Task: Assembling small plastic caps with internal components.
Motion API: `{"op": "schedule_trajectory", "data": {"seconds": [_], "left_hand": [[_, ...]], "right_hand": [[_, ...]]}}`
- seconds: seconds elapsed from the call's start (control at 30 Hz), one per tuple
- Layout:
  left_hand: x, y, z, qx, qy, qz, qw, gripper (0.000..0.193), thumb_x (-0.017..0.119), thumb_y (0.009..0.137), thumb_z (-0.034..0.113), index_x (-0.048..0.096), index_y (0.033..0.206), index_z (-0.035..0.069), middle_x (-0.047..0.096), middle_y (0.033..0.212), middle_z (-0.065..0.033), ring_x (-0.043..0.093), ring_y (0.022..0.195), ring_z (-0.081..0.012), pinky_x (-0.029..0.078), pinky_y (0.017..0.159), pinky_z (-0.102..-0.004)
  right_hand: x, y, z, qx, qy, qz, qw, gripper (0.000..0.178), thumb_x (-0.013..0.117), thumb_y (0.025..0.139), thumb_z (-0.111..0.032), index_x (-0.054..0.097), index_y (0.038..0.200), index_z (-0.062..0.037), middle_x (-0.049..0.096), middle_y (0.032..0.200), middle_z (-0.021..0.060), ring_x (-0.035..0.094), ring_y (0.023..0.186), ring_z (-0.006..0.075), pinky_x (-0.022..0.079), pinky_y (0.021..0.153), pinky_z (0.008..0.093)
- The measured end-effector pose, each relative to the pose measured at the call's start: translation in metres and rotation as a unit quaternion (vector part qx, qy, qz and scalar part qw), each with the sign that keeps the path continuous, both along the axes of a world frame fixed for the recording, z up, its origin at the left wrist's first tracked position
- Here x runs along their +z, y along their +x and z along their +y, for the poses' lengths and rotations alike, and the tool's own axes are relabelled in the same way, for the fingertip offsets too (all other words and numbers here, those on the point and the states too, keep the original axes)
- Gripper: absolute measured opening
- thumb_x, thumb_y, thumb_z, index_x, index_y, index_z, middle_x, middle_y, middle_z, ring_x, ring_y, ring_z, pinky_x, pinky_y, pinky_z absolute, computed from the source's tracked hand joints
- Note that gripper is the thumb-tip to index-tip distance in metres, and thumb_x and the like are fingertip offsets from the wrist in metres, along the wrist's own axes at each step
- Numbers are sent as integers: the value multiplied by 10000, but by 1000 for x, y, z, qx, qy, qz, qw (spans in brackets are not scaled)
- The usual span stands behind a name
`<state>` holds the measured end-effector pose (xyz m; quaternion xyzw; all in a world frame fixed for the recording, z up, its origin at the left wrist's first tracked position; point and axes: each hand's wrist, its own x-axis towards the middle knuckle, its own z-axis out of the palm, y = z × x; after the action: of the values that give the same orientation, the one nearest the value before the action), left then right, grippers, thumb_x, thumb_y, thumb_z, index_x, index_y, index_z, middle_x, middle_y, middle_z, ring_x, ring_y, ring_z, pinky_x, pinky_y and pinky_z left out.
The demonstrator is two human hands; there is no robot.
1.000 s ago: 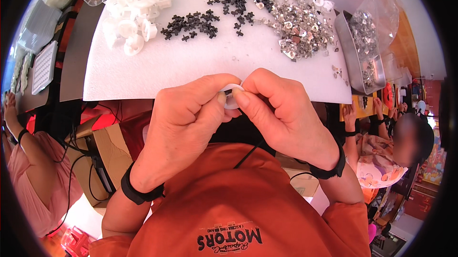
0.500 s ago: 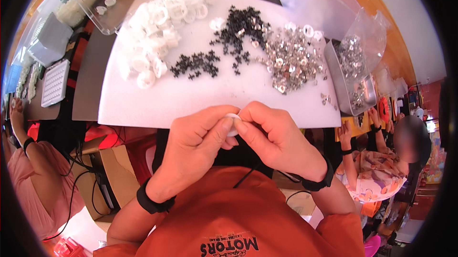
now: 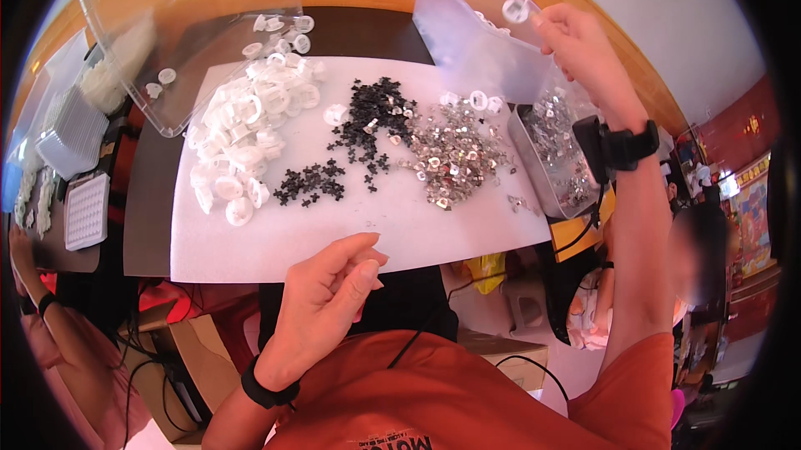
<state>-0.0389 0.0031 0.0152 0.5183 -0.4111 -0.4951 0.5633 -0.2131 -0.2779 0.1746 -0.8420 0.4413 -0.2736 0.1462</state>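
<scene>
My right hand (image 3: 576, 45) is stretched out to the back right, its fingertips pinching a white round plastic part (image 3: 516, 9) over the rim of a translucent bin (image 3: 459, 28). More white parts lie inside that bin. Close to the table's front edge, my left hand (image 3: 329, 283) has its fingers loosely bent, with a gap between thumb and forefinger and nothing visible in them. Beyond it on the white foam sheet (image 3: 359, 254) are black cross-shaped pieces (image 3: 371, 116), small shiny metal pieces (image 3: 455, 158) and a heap of white round parts (image 3: 250, 120).
A metal tray (image 3: 542, 174) of shiny pieces stands at the sheet's right edge. At the far left are a clear lid (image 3: 179, 41), stacked clear trays (image 3: 71, 137) and a white gridded tray (image 3: 87, 212). Other people sit on both sides. Dark cables hang near my arms.
My hands have separated. The right one has swung far forward and right with a white round part, while the left stays near the table edge, its fingers loosened. The view has shifted.
</scene>
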Motion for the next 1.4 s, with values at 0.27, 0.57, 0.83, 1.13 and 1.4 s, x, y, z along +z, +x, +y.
{"op": "schedule_trajectory", "data": {"seconds": [0.27, 0.57, 0.83, 1.13, 1.4], "left_hand": [[-3, 8, 5, 5, -29, 14, 999, 288, 512, 961, 132, 557, 1188, -41, 649, 982, -105, 593, 764, -101, 515, 700, -248], [-8, 13, 12, 34, -33, 65, 997, 266, 531, 951, 154, 581, 1106, -56, 660, 861, -88, 596, 697, -96, 489, 628, -229], [-7, 25, 14, 49, -15, 106, 993, 281, 505, 966, 178, 581, 1119, -45, 654, 896, -84, 603, 705, -102, 508, 641, -228], [-4, 27, 6, 64, -18, 144, 987, 296, 470, 977, 155, 547, 1193, -32, 652, 953, -144, 628, 707, -132, 522, 626, -245], [7, 37, -6, 82, 26, 282, 956, 401, 390, 1008, 275, 509, 1222, -42, 645, 882, -128, 620, 662, -143, 508, 590, -244]], "right_hand": [[-55, 100, 70, 299, 36, 107, 947, 320, 528, 908, -242, 539, 1153, -36, 581, 817, 65, 551, 693, 149, 445, 601, 273], [-112, 174, 107, 359, -31, 227, 905, 132, 522, 853, -136, 554, 881, -10, 580, 870, 155, 576, 886, 356, 462, 736, 440], [-115, 174, 98, 340, -78, 174, 921, 142, 521, 783, -81, 611, 799, 27, 637, 836, 191, 626, 780, 375, 489, 660, 460], [-102, 147, 73, 271, 174, 104, 941, 169, 540, 812, -110, 588, 733, 32, 568, 616, 151, 562, 572, 266, 445, 559, 368], [-88, 102, 123, 409, -93, 50, 906, 79, 603, 793, -69, 596, 862, -30, 521, 721, 59, 537, 592, 196, 438, 529, 303]]}}
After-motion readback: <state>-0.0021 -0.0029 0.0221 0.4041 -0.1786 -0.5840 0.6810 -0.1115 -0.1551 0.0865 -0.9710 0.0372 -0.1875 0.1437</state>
